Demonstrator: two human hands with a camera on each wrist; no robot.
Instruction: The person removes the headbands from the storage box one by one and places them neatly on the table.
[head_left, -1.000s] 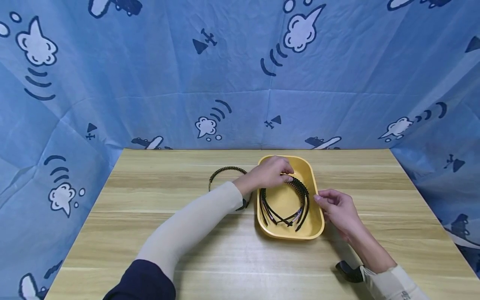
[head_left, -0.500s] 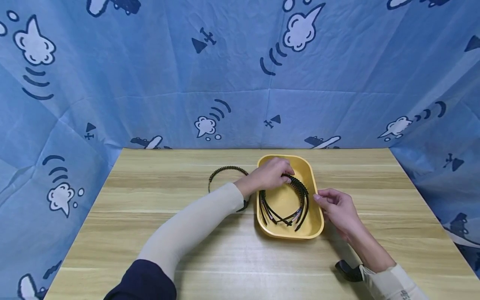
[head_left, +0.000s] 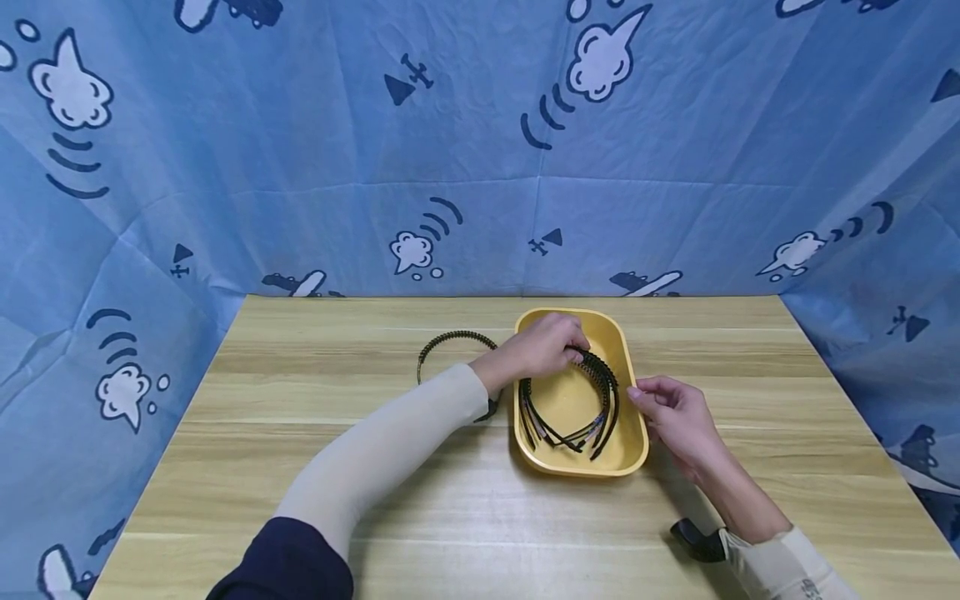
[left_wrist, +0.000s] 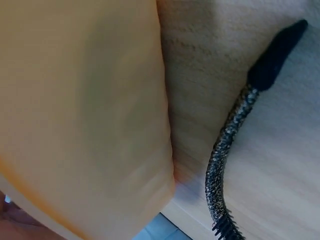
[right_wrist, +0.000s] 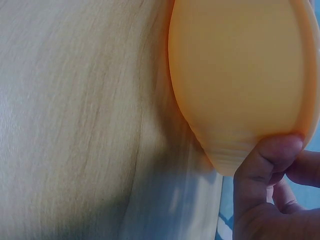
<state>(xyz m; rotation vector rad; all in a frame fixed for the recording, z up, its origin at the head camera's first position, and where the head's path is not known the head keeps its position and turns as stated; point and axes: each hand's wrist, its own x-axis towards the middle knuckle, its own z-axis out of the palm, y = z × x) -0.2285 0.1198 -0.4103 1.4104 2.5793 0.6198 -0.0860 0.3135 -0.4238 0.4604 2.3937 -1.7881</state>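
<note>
A yellow plastic basin (head_left: 581, 477) stands on the table, with several dark, toothed hairbands (head_left: 606, 387) bunched together inside. My left hand (head_left: 543, 346) reaches over the basin's left side and grips the hairbands at their upper curve; its fingertips are partly hidden. At the basin's right rim, my right hand (head_left: 675, 417) pinches the edge between thumb and fingers, as the right wrist view also shows with the thumb (right_wrist: 282, 147) against the outer wall. One more hairband (head_left: 457, 336) lies left of the basin, partly behind my left forearm; its black tip (left_wrist: 275, 57) shows in the left wrist view.
The wooden table (head_left: 480, 533) ends at the back against a blue patterned cloth (head_left: 480, 142), which also hangs along both sides. A black device (head_left: 697, 543) sits at my right wrist.
My left hand and the hairbands under it have shifted only very slightly. The basin and my right hand stay where they were.
</note>
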